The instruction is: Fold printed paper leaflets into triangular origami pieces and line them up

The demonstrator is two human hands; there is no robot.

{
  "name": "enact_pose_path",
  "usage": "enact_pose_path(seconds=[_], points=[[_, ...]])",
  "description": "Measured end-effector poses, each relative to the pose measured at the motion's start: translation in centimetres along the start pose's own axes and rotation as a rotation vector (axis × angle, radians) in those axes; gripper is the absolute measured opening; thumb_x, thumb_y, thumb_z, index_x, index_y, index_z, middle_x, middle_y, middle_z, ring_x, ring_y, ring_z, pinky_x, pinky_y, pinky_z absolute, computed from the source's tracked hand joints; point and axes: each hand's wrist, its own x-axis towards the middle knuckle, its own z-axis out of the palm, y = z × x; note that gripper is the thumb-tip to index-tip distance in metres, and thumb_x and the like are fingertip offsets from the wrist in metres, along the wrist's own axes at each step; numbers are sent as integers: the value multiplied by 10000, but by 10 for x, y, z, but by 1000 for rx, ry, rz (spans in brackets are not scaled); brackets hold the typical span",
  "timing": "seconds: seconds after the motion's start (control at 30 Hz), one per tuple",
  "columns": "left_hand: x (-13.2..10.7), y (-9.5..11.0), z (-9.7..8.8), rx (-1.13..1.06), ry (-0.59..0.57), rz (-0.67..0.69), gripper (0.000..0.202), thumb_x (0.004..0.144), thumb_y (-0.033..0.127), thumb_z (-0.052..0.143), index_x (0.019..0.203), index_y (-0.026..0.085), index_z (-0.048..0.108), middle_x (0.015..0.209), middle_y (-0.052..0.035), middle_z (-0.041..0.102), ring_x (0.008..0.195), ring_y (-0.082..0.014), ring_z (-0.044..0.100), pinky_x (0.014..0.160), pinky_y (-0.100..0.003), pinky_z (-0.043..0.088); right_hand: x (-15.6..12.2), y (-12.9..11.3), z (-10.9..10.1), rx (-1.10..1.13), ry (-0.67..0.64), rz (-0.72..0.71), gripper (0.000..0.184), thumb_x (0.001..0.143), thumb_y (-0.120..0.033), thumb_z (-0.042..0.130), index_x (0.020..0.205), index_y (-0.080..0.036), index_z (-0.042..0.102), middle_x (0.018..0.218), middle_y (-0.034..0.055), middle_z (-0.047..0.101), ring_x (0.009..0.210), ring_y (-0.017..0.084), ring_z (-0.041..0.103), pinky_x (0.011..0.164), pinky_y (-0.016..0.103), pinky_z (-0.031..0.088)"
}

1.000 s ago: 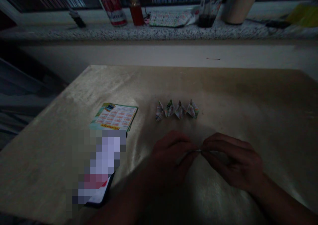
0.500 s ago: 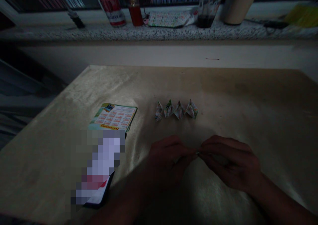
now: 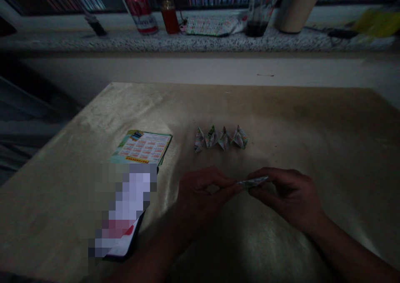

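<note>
Over the near middle of a beige table (image 3: 296,120), both my hands pinch one small folded piece of printed paper (image 3: 253,182). My left hand (image 3: 201,195) holds its left end with thumb and fingers closed. Its right part sits between the closed fingertips of my right hand (image 3: 289,197). Just beyond my hands, several small folded paper pieces (image 3: 221,138) stand in a row on the table.
A printed leaflet (image 3: 143,147) lies left of the row, with a phone (image 3: 123,216) nearer to me. On the stone ledge (image 3: 187,41) behind the table stand a red can (image 3: 140,8), a red jar (image 3: 170,16), a dark glass (image 3: 256,25), a pale cylinder (image 3: 296,8) and a printed packet (image 3: 212,25).
The folded paper has come up a little between my fingertips and shows more, tilted toward the right. Both hands shifted slightly away from me and to the left.
</note>
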Motion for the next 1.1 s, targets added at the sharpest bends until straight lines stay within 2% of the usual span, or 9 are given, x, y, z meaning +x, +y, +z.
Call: enact_pose_path(seconds=[0.13, 0.3, 0.43, 0.53, 0.63, 0.73, 0.8, 0.93, 1.1], points=[[1, 1, 3, -73, 37, -121, 93, 746, 186, 847, 674, 219, 799, 649, 12, 721, 582, -99, 632, 532, -187, 458, 2, 0, 3, 68, -75, 9, 33, 859, -185, 755, 836, -207, 765, 705, 11, 780, 568, 126, 694, 527, 204, 531], [0, -4, 7, -119, 0, -217, 46, 776, 240, 825, 759, 210, 793, 697, 8, 741, 638, -111, 662, 598, -196, 512, 4, -2, -1, 55, -137, -8, 136, 916, -208, 687, 794, -179, 738, 662, 21, 739, 535, 119, 647, 486, 206, 474], [-1, -6, 8, -50, -40, -130, 157, 784, 229, 801, 936, 193, 788, 767, -20, 759, 694, -152, 693, 640, -247, 553, 5, -3, -5, 61, -201, -6, 156, 931, -221, 663, 804, -164, 732, 636, 18, 703, 527, 120, 621, 472, 218, 446], [-2, -6, 8, 113, -45, 59, 42, 825, 168, 754, 824, 185, 792, 713, -13, 739, 645, -132, 673, 617, -230, 533, 4, -2, -2, 78, -213, 53, 169, 923, -235, 673, 779, -166, 730, 646, 20, 708, 550, 129, 636, 488, 221, 469], [-2, -5, 10, 202, -7, 247, 90, 851, 111, 726, 823, 170, 788, 740, -19, 744, 646, -117, 687, 622, -206, 537, 3, 1, 7, 128, -99, 153, 121, 895, -222, 700, 789, -181, 741, 662, 13, 733, 568, 130, 665, 505, 208, 515], [-2, -6, 12, 259, 19, 341, 88, 852, 95, 711, 851, 164, 767, 788, -32, 759, 690, -127, 710, 658, -213, 559, 1, 3, 14, 229, 7, 208, 61, 870, -221, 734, 822, -192, 759, 690, 14, 758, 594, 134, 701, 539, 203, 567], [-3, -6, 13, 278, -4, 342, 69, 844, 118, 712, 879, 161, 752, 797, -38, 757, 693, -136, 710, 668, -229, 568, 1, 4, 16, 275, 29, 204, 51, 875, -231, 736, 871, -199, 776, 718, 18, 767, 634, 140, 722, 572, 208, 589], [-7, -4, 14, 306, -67, 256, 132, 823, 156, 716, 952, 165, 742, 773, -22, 743, 665, -140, 684, 654, -244, 558, 0, 4, 16, 254, 16, 160, 109, 912, -204, 693, 946, -212, 795, 755, 17, 759, 694, 146, 727, 621, 229, 597], [-5, -2, 11, 314, -10, 164, 109, 880, 183, 665, 938, 186, 757, 754, -6, 766, 657, -142, 703, 648, -249, 552, 1, 1, 15, 197, 63, 118, 92, 882, -184, 725, 912, -221, 804, 738, 0, 740, 648, 119, 701, 577, 192, 559]])
